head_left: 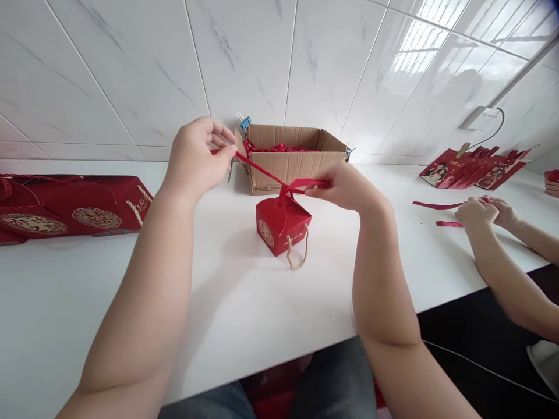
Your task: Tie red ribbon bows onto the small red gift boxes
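On white tabletop [262, 308], angular red box [279, 224], twisted-rope handle [297, 267], satiny ribbon [262, 170]

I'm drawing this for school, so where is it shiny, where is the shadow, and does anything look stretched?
Head view: bright window-like glare on the wall tiles, upper right; head view: a soft shadow on the white table, left of the red box; head view: tile lines fan outward toward the top, probably from a wide lens.
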Available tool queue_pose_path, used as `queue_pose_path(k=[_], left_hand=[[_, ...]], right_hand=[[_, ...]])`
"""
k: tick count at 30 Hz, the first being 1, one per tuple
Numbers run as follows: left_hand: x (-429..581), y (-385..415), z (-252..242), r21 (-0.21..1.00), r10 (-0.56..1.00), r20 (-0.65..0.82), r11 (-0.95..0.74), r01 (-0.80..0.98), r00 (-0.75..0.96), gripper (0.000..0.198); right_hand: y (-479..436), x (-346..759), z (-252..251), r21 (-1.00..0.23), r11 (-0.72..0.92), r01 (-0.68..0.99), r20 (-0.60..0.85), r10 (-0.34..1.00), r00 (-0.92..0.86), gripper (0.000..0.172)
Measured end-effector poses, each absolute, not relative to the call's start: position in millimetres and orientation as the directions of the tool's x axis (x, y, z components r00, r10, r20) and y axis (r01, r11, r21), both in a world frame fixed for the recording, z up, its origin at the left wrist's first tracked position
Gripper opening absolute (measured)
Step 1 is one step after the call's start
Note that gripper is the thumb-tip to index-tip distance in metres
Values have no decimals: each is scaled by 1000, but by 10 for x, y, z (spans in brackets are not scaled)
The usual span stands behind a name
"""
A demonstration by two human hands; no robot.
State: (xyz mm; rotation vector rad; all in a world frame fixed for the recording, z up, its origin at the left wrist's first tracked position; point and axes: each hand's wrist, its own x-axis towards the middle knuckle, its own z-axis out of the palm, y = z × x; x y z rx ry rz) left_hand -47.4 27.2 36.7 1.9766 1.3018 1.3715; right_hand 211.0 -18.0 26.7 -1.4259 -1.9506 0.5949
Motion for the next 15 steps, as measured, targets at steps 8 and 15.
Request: queue_pose_path(k=[8, 15], left_hand=[[-487, 333, 314, 556, 957, 186, -288, 780, 222, 35], [-119, 220, 201, 335, 904, -52, -384, 860, 424, 70]], right_hand=[[38, 2237, 79, -740, 86, 667, -100, 967, -235, 4], [73, 2142, 60, -692, 52, 720, -187, 950, -249, 5]])
